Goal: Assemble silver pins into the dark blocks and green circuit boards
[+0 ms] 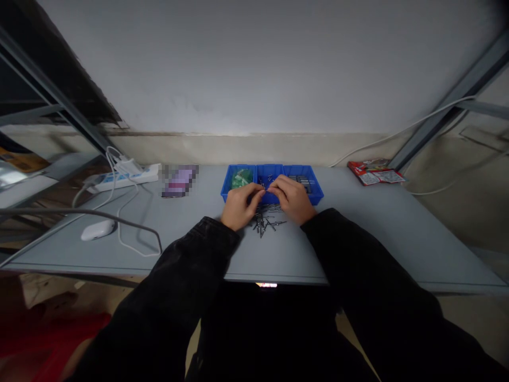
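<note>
My left hand (240, 206) and my right hand (292, 199) meet over the front rim of a blue three-compartment plastic tray (272, 199). Their fingertips pinch at something small and metallic, mostly hidden by the fingers. Green pieces (242, 178) fill the tray's left compartment, and small dark metal parts (302, 183) lie in the right one. Just below my wrists, a loose heap of dark metal screws or pins (264, 220) lies on the grey table (377, 228).
A white power strip (123, 178) with white cables stands at the back left, near a pixelated flat object (180, 180). A white computer mouse (98, 229) sits at the left, and red printed packets (376, 171) lie at the back right. Metal shelf frames flank the table.
</note>
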Action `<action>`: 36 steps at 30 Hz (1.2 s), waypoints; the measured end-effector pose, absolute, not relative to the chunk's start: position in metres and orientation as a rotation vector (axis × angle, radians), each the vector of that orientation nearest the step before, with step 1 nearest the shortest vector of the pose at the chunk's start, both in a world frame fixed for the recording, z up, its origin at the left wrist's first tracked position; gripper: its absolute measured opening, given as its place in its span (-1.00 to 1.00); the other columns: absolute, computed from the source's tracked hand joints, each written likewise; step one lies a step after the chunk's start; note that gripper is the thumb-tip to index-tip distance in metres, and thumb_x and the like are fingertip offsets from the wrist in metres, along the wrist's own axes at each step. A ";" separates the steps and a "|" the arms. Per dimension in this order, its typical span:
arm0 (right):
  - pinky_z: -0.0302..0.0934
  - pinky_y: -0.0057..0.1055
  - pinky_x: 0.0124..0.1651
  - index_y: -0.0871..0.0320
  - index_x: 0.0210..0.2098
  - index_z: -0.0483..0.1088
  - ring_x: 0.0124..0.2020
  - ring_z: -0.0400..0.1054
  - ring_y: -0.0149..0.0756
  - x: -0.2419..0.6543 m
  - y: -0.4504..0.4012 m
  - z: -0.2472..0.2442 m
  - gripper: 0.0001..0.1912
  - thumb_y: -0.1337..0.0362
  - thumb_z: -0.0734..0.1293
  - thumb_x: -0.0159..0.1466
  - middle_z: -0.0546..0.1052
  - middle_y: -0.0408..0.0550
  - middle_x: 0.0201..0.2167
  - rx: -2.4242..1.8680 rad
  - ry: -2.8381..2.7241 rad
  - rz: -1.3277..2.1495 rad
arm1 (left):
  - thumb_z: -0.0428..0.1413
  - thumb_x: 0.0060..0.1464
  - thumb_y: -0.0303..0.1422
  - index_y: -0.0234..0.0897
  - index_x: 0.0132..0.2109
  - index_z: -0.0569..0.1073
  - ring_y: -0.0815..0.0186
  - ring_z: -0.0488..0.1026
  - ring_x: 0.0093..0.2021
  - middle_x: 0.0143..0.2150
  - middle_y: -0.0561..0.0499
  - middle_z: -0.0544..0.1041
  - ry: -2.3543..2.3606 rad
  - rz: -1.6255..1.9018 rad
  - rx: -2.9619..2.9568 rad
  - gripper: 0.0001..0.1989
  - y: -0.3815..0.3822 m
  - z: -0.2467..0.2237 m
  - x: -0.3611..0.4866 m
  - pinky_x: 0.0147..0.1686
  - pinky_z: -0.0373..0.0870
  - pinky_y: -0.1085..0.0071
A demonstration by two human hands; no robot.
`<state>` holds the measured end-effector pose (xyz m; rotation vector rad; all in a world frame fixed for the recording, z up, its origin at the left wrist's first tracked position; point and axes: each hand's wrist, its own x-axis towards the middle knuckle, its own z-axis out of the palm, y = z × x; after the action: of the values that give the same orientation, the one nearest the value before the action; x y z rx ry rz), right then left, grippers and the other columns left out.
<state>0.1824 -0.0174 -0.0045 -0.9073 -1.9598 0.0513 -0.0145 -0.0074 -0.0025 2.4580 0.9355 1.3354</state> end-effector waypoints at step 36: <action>0.20 -0.30 -0.16 0.11 -0.30 0.37 -0.27 0.34 -0.27 0.188 -0.017 -0.003 -0.70 0.19 0.16 0.53 0.48 -0.07 -0.31 -0.937 -1.979 0.018 | 0.07 0.39 -0.30 -0.28 -0.17 0.53 0.36 0.50 -0.38 -0.35 0.04 0.59 0.935 1.284 2.443 -0.80 -0.007 -0.001 -0.016 -0.20 0.50 0.33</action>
<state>0.1882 -0.0165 -0.0028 -0.9370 -1.9791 0.0184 -0.0161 -0.0067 -0.0011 2.4427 0.9352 1.2835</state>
